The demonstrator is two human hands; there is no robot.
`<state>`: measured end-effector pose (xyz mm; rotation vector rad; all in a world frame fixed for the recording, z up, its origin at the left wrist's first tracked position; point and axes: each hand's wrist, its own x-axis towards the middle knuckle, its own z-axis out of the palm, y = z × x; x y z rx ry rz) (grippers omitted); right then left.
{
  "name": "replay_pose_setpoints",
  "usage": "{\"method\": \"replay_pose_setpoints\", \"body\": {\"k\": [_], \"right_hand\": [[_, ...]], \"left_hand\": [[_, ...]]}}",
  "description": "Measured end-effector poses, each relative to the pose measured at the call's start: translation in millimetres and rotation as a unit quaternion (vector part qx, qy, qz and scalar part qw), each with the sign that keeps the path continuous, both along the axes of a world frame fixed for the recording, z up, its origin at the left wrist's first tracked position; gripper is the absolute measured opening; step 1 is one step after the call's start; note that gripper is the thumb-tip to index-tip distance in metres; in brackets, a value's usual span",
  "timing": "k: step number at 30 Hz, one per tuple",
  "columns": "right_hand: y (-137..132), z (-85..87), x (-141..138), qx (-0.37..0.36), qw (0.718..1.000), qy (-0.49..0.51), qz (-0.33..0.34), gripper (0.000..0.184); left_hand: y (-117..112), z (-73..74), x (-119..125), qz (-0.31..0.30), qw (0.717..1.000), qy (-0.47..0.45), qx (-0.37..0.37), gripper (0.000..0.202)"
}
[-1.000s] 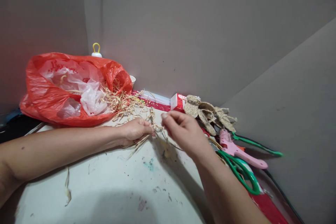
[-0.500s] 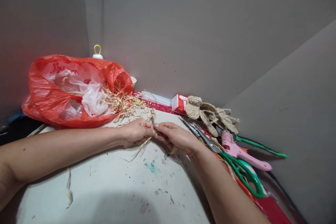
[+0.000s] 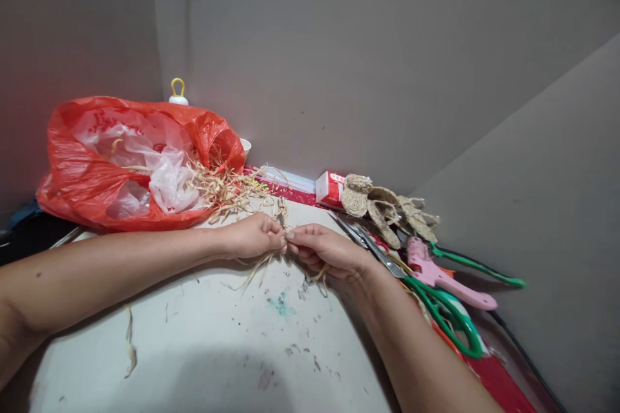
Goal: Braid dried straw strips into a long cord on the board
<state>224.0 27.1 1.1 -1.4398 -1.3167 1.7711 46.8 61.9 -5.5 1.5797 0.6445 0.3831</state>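
My left hand (image 3: 256,235) and my right hand (image 3: 327,250) meet over the middle of the table, fingertips pinched close together. Between them they grip a braid of straw-coloured raffia (image 3: 281,208); its plaited end sticks up beyond the fingers. Loose raffia strands (image 3: 259,271) trail below my left hand, and another strand hangs under my right hand. The exact grip point is partly hidden by the fingers. Beyond my left hand lies a tangle of loose raffia (image 3: 220,187), spilling from a red plastic bag (image 3: 72,174).
To the right lie green-handled scissors (image 3: 455,326), a pink glue gun (image 3: 448,277), green-handled pliers (image 3: 479,264), woven straw pieces (image 3: 382,206) and a red-and-white box (image 3: 330,188). A raffia scrap (image 3: 130,342) rests on the stained white tabletop (image 3: 208,335). Grey walls stand close behind.
Both hands stay on the raffia braid with only small finger shifts. The strand under my right hand now shows as a loop. The whole view has shifted slightly.
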Motion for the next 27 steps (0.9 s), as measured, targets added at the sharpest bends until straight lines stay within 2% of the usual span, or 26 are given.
{"method": "replay_pose_setpoints", "body": {"k": [3,5,7,11,13,15,19,23,27], "right_hand": [[0.5,-2.3,-2.9,-0.009,1.000,0.023,-0.006,0.032],[-0.3,-1.8,-6.1,-0.004,0.999,0.028,-0.023,0.031],[-2.3,0.1,-10.2,0.006,0.999,0.025,-0.045,0.029],[-7.5,2.6,-22.3,0.023,0.995,0.026,-0.090,0.026],[-9.7,1.3,-29.3,0.029,0.992,0.037,-0.114,0.026],[-11.4,-1.3,-36.2,0.034,0.989,0.051,-0.138,0.028],[-14.9,-4.4,-48.3,0.033,0.983,0.081,-0.160,0.030],[-18.2,-2.3,-55.7,0.035,0.981,0.106,-0.160,0.026],[-19.4,-2.0,-56.9,0.049,0.978,0.118,-0.162,0.029]], "left_hand": [[0.8,2.8,-2.7,-0.013,0.995,0.019,0.096,0.020],[2.3,4.9,-4.0,-0.011,0.993,0.031,0.110,0.019],[4.1,7.1,-3.9,0.003,0.997,0.051,0.054,0.017],[0.7,12.1,0.4,0.041,0.987,0.065,-0.139,0.015],[-6.5,13.2,3.4,0.071,0.983,0.047,-0.165,0.016],[-15.4,11.7,5.8,0.097,0.985,0.034,-0.140,0.016],[-27.6,1.9,7.8,0.105,0.992,0.019,-0.069,0.012],[-27.2,-8.0,7.0,0.098,0.995,0.013,-0.010,0.009],[-23.8,-14.6,6.2,0.109,0.993,-0.001,0.044,0.010]]}}
